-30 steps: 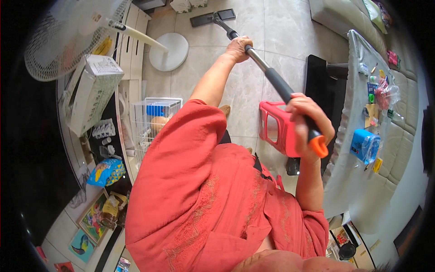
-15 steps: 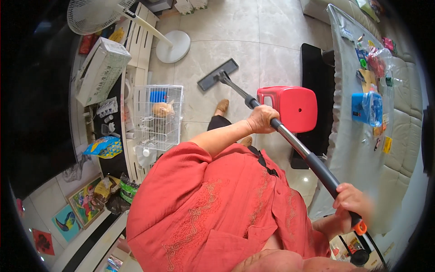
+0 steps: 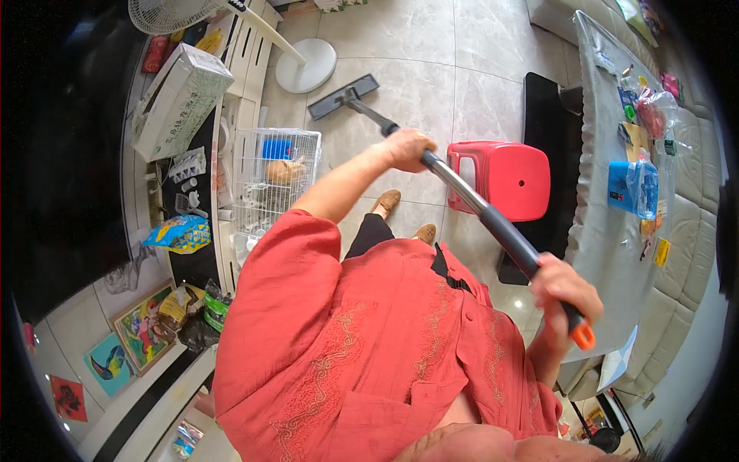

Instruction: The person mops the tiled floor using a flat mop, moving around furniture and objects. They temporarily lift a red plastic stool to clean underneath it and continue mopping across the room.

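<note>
A flat mop (image 3: pixel 460 183) slants across the view, its grey rectangular head (image 3: pixel 327 106) on the tiled floor near the fan's base. Partway down the shiny pole, my left hand (image 3: pixel 410 149) is wrapped round it, with the arm stretched forward. My right hand (image 3: pixel 568 291) grips the dark foam handle near its top end, just below the orange hanging loop (image 3: pixel 583 337). Between the pole and the black low unit stands a red plastic stool (image 3: pixel 517 182), close to the mop but apart from it.
On the left, a white wire cage (image 3: pixel 277 181) with a tan animal inside stands beside a cabinet. A white fan base (image 3: pixel 306 66) is just beyond the mop head. To the right is a cloth-covered table (image 3: pixel 608 254) holding a blue basket (image 3: pixel 633 189).
The mop head has slid forward and left across the floor, closer to the fan base. Both hands have shifted left and forward with the pole, still gripping it.
</note>
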`<state>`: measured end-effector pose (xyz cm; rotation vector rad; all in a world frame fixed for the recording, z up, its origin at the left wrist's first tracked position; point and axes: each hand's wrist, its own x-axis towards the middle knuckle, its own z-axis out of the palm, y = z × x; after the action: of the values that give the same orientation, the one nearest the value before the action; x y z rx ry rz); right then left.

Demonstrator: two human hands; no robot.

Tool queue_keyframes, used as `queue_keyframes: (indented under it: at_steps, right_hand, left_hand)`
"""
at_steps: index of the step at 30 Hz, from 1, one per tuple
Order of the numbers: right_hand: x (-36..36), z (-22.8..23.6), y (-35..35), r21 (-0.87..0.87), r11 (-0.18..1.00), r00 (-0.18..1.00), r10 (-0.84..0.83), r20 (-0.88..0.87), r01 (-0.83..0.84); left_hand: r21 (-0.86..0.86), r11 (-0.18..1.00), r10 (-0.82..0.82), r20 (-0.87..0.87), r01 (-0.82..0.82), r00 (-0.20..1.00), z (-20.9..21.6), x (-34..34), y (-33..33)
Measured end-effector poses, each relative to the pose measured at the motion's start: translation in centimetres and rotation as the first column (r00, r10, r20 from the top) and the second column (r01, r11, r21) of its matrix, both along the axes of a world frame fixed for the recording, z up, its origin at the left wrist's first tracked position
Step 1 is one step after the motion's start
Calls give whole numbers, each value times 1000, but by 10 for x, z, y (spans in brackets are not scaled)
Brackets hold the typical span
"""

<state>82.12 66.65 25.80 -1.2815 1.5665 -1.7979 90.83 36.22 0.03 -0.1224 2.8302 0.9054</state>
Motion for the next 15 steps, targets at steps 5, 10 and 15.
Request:
queue_keyframes:
  at_steps: [5, 10, 15]
  right_hand:
    - [11, -29, -83, 113, 964, 967, 250, -56, -242]
    - [8, 23, -49, 186, 983, 996, 2, -93, 15]
    - [11, 100, 59, 214, 976, 994, -6, -112, 30]
  left_hand:
    - [-20, 993, 119, -21, -120, 993, -61, 56, -81]
    - [111, 992, 89, -365, -51, 927, -57, 15, -16]
    - [300, 953, 119, -489, 39, 864, -10, -15, 128]
